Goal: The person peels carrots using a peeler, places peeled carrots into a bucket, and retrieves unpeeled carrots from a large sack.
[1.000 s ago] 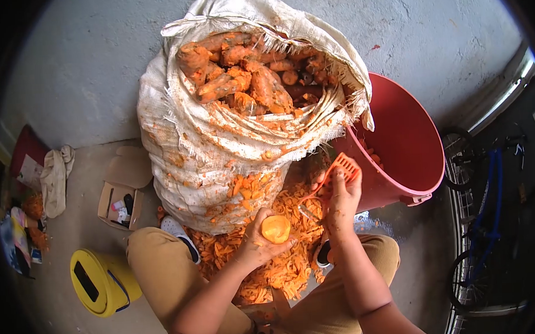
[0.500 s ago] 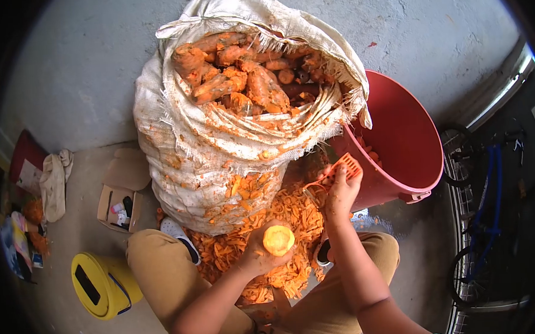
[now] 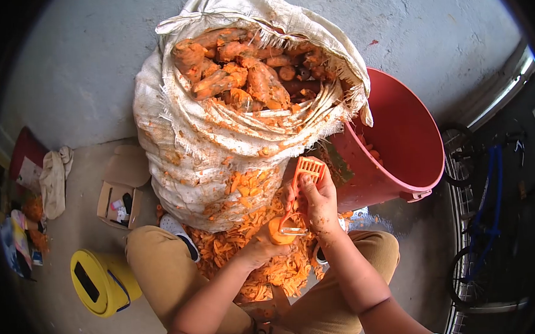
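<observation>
My left hand (image 3: 258, 248) is wrapped round a thick orange carrot (image 3: 276, 229), its cut end tilted up. In my right hand (image 3: 322, 205) is an orange vegetable peeler (image 3: 309, 167), gripped by its slotted handle. The peeler's metal blade lies at the near end of the carrot. Below both hands is a heap of orange peelings (image 3: 284, 274), spread on the floor between my legs. Beyond them stands a large white woven sack (image 3: 210, 145), its mouth folded back, filled with unpeeled carrots (image 3: 264, 86).
A red tub (image 3: 406, 131) with some orange pieces inside stands right of the sack. At left are a yellow lidded bucket (image 3: 105, 284), an open cardboard box (image 3: 117, 203) of small items and a pale cloth (image 3: 54, 182). A blue bicycle (image 3: 487, 217) leans at far right.
My right hand has swung left and brought the peeler's blade onto the carrot. My left hand has tilted the carrot, so its cut end faces less toward me.
</observation>
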Tool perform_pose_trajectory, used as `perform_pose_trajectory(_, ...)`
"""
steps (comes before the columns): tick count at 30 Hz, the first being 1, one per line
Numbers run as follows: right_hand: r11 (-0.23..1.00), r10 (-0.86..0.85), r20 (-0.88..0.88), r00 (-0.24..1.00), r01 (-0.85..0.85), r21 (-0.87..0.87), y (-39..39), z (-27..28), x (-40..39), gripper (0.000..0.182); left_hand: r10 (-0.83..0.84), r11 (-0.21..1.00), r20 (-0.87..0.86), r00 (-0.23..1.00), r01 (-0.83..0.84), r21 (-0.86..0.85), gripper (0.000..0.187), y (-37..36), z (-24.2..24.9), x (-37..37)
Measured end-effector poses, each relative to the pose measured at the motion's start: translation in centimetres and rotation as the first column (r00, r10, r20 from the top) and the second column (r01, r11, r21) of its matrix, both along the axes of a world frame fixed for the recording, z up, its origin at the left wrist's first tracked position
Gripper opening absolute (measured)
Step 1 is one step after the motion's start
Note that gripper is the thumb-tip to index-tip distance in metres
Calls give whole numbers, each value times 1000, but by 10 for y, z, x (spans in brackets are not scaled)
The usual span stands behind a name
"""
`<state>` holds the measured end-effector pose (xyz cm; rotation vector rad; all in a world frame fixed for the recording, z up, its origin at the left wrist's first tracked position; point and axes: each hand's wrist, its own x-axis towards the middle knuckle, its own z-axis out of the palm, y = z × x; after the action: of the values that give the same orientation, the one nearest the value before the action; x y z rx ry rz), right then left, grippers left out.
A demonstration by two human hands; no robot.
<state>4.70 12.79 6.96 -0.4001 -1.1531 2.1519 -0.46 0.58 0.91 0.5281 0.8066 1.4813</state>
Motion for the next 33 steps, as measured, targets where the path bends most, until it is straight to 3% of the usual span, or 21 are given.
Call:
perform_pose_trajectory(2, 999, -51, -13, 999, 51, -6, 3, -2, -1, 24, 18, 1000, 72, 997, -20, 23, 28, 0, 1, 1)
perform_pose_trajectory(4, 998, -45, -113, 993, 41, -40, 9, -7, -1, 22, 3, 999, -5, 1000, -3, 38, 29, 0, -1, -1)
perform_pose_trajectory(8, 999, -7, -33, 999, 9, 32, -7, 6, 2, 22, 22, 1000, -124, 992, -23, -7, 31, 0, 7, -2)
perform_pose_trajectory(11, 986, 74, 5, 997, -74, 153, -17, 5, 2, 24, -57, 992, -180, 982, 36, -118, 33, -2, 2, -4)
perform_pose_trajectory(12, 982, 92, 11, 996, -92, 164, -18, 5, 3, 24, 26, 999, -357, 934, -34, -18, 32, -1, 1, -3)
perform_pose_trajectory(14, 981, 46, 7, 999, -47, 190, -22, 5, 2, 26, 226, 971, -640, 734, -116, 211, 30, 2, 0, 0)
perform_pose_trajectory(19, 962, -211, 30, 977, 203, 182, -10, -7, -4, 20, 134, 991, -792, 596, -81, 108, 29, 1, 15, -5)
perform_pose_trajectory(20, 793, -438, -5, 899, 389, 469, 8, -17, -8, 18, 126, 992, -828, 547, -91, 91, 29, -1, 24, -5)
perform_pose_trajectory(21, 799, -507, 28, 862, 457, 392, 37, -39, -7, 15, 145, 989, -823, 549, -53, 139, 31, -8, 33, 2)
perform_pose_trajectory(22, 836, -539, 138, 831, 509, 203, 55, -42, -3, 13, 72, 988, -784, 617, 62, 139, 31, -7, 32, 5)
perform_pose_trajectory(24, 840, -534, 104, 839, 514, 172, 66, -45, 2, 11, 52, 999, -659, 751, -34, 40, 23, -6, 26, 2)
perform_pose_trajectory(27, 887, -410, 67, 910, 381, 259, 37, -22, -3, 17, 86, 993, -666, 741, -7, 120, 26, -6, 17, -5)
perform_pose_trajectory(28, 896, -370, 66, 927, 337, 290, 32, -18, -5, 18, 50, 994, -570, 820, 14, 106, 29, -6, 12, -6)
perform_pose_trajectory(30, 974, -194, 2, 981, 192, 116, 26, -9, -1, 19, -21, 994, -351, 936, 56, 90, 35, -7, 2, -5)
perform_pose_trajectory(32, 1000, -24, -135, 991, 26, 13, 24, -8, 0, 20, -91, 996, -104, 990, 93, 16, 41, -9, 1, -5)
perform_pose_trajectory(33, 999, -9, -111, 994, 3, -47, 17, -5, 0, 22, -117, 993, 25, 993, 117, -16, 43, -10, 1, -5)
